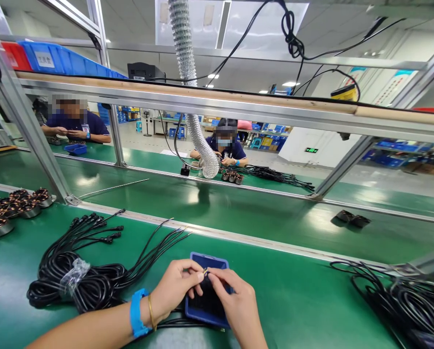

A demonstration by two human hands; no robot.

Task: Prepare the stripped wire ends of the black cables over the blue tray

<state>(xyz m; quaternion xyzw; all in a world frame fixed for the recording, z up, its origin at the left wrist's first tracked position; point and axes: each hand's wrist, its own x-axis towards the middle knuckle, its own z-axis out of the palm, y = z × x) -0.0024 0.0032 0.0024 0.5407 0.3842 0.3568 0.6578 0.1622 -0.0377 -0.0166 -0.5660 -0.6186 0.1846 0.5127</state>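
Green assembly-line workbench (293,310), coiled black cable bundle (75,283) bound in clear plastic at left, blue tray (201,315) beneath both hands, left hand (175,291) and right hand (235,300) closed, pinching thin wire end (205,271) together above tray

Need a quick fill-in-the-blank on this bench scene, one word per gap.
1. The blue wristband sits on the person's ____ wrist.
2. The left hand and right hand pinch a thin wire end above a rectangular tray with a ____ rim.
3. The coiled black cable bundle on the green workbench is wrapped with ____ plastic.

Missing words: left; blue; clear.
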